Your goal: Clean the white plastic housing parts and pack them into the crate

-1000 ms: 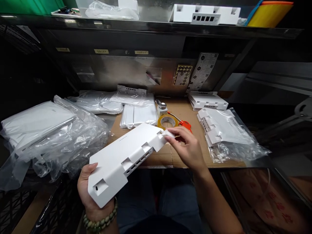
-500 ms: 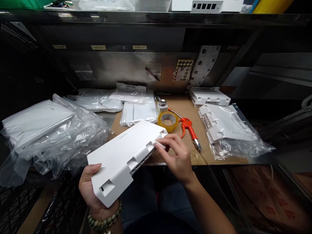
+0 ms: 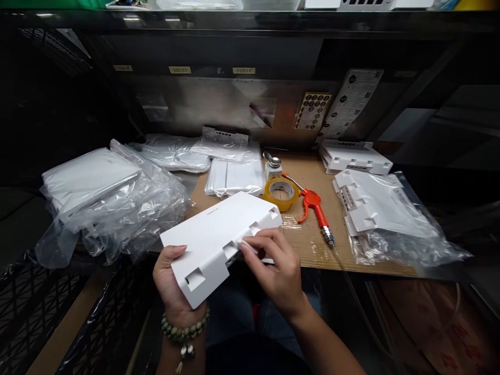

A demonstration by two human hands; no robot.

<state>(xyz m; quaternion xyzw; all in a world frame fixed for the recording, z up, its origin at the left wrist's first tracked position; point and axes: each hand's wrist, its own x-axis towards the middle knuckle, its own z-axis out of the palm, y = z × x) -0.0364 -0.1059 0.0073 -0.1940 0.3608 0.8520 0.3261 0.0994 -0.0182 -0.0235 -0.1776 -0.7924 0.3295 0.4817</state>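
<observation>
My left hand (image 3: 175, 281) grips the near left end of a white plastic router housing (image 3: 211, 229), thumb on top and fingers underneath. The housing is tilted, with HUAWEI lettering on its top face and notched cutouts along its near edge. Against that edge, around the middle cutouts, my right hand (image 3: 275, 268) pinches a small white piece, possibly a folded wipe (image 3: 249, 246), between thumb and fingers. Most of this piece is hidden by the fingers. Beyond the housing lie a yellow tape roll (image 3: 281, 194) and an orange air blow gun (image 3: 312, 205).
Bagged white panels (image 3: 89, 177) lie in crumpled plastic at left. More wrapped sheets (image 3: 234, 176) are at the back, beside a pump-top bottle (image 3: 273, 168). At right are stacked housings (image 3: 357, 157) and bagged housings (image 3: 371, 203). A metal shelf edge (image 3: 250, 23) crosses above.
My right hand has slid with the white piece along the housing's edge toward its left end. The camera view has turned a little left, so the surroundings sit further right.
</observation>
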